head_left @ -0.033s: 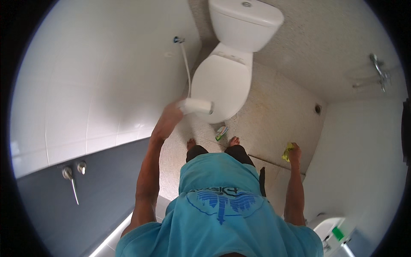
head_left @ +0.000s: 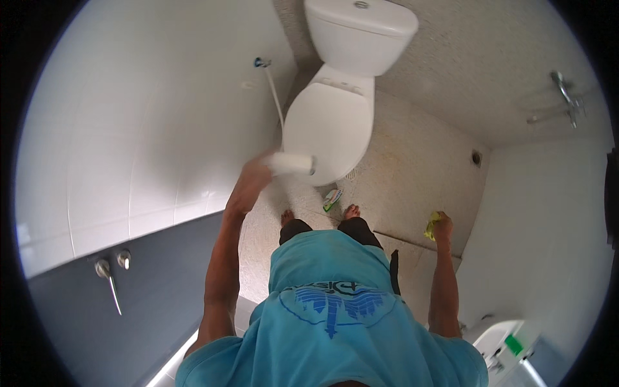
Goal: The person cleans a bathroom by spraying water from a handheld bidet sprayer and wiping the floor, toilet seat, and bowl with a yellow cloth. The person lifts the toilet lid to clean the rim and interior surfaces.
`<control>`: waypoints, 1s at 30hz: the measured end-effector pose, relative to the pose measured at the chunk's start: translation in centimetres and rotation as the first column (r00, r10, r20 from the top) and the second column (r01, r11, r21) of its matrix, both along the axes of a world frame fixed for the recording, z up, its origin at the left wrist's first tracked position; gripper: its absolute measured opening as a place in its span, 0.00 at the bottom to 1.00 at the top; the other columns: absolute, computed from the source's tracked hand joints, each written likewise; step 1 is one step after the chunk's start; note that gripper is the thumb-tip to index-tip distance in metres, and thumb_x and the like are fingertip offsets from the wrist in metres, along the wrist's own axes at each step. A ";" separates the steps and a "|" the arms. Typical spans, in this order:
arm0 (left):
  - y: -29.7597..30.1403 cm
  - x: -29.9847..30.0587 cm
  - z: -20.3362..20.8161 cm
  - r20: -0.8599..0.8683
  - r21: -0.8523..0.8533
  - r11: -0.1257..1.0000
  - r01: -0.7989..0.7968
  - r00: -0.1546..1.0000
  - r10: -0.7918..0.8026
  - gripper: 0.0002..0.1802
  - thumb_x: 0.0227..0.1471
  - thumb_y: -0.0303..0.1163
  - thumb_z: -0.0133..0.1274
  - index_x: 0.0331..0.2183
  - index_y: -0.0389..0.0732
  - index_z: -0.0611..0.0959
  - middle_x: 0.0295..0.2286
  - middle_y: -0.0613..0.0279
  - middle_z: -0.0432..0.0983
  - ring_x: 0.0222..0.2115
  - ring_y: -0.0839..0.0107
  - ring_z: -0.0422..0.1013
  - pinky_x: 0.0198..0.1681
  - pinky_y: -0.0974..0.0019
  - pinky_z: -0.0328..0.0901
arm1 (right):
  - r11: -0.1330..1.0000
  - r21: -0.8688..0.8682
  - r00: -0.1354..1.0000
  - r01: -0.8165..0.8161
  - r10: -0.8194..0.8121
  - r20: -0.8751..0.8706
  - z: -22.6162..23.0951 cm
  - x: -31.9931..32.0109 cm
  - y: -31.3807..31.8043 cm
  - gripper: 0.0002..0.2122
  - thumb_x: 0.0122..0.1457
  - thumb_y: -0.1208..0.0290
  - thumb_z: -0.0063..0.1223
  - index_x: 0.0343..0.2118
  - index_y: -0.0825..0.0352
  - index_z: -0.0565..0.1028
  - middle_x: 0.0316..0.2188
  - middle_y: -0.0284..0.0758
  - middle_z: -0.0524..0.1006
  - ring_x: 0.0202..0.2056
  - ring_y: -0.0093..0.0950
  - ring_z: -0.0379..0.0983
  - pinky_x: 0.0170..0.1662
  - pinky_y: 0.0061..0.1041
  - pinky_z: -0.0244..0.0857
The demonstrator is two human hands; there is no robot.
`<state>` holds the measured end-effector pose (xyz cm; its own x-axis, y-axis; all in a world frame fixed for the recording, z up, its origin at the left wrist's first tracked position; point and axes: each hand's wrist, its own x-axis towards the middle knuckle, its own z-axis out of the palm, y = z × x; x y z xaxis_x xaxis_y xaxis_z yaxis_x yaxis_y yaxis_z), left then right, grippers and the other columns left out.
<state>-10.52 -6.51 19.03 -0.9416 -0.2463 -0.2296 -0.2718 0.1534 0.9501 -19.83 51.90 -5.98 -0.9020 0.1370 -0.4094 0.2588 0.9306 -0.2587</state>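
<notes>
My left hand (head_left: pixel 253 174) is closed around one end of a white cylinder (head_left: pixel 291 163), like a can or bottle, with a greyish far end. Both are smeared by motion, so its kind is not clear. The cylinder is over the front left part of the white toilet's closed lid (head_left: pixel 327 129); I cannot tell whether they touch. Out to the right, above the floor, my right hand (head_left: pixel 443 227) grips a crumpled yellow-green cloth (head_left: pixel 431 226).
A white and green packet (head_left: pixel 332 199) lies on the floor between my feet. A white hose (head_left: pixel 274 95) hangs left of the toilet. Wall taps (head_left: pixel 565 97) are at the far right, a floor drain (head_left: pixel 476 158) below them, and a washbasin (head_left: pixel 496 335) stands at the lower right.
The whole view has shifted slightly, so the toilet appears a little further left. My left hand and the white cylinder remain blurred; my right hand keeps the cloth.
</notes>
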 end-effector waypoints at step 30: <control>0.3 -1.6 2.5 -0.056 0.542 0.480 0.690 0.599 -0.799 0.40 0.55 0.64 0.53 0.43 0.31 0.78 0.26 0.65 0.73 0.27 0.77 0.67 0.32 0.71 0.60 | 0.755 -0.408 0.717 0.513 -0.638 -0.280 8.3 18.7 -11.3 0.12 0.59 0.68 0.56 0.40 0.72 0.77 0.33 0.38 0.82 0.32 0.30 0.79 0.35 0.34 0.72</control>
<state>-12.11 -6.22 21.57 -0.6409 0.7172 -0.2735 -0.4429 -0.0545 0.8949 -1.15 40.57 2.37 -0.7700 0.6179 -0.1589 0.5404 0.4992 -0.6774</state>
